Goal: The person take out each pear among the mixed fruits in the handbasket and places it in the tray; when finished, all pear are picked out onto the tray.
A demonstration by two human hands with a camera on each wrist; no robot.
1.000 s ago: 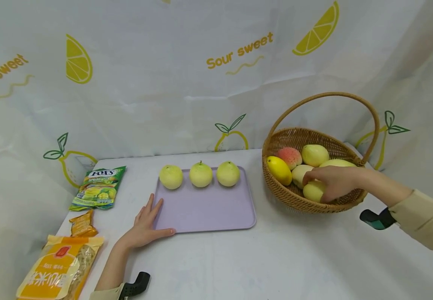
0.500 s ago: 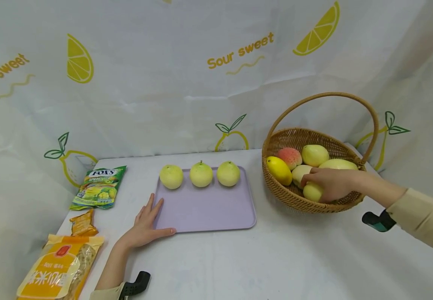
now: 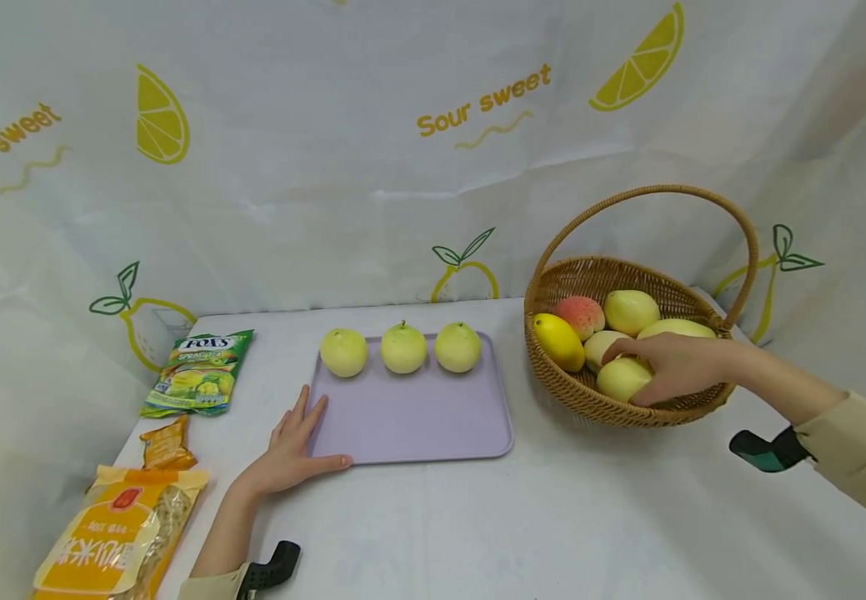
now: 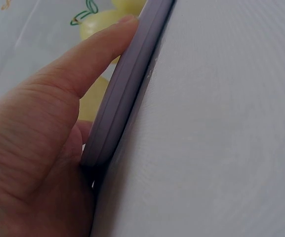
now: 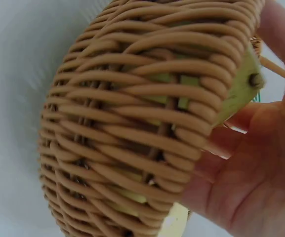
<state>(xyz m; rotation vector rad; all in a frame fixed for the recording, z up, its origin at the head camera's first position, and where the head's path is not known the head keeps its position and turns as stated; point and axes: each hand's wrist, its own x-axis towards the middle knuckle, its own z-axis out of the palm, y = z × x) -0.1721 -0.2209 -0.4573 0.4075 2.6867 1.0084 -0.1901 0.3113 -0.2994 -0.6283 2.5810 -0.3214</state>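
Observation:
A wicker basket (image 3: 553,362) with a tall handle stands at the right and holds several fruits, among them a yellow mango (image 3: 558,340) and a peach (image 3: 581,314). My right hand (image 3: 668,365) reaches into it and grips a pale yellow pear (image 3: 620,378), lifted slightly at the basket's front rim; the right wrist view shows the pear (image 5: 241,86) with its stem behind the weave. A lilac tray (image 3: 410,417) carries three round yellow-green fruits (image 3: 403,348) in a row along its far edge. My left hand (image 3: 293,446) rests flat on the tray's near left corner, thumb (image 4: 93,54) along the rim (image 4: 127,84).
A green Fox's candy bag (image 3: 200,371), a small orange packet (image 3: 165,447) and a large yellow noodle bag (image 3: 113,537) lie at the table's left edge. A lemon-print cloth backdrop (image 3: 372,150) closes off the back and sides.
My right hand has closed round the pear and raised it a little within the basket. The left hand and tray have stayed still.

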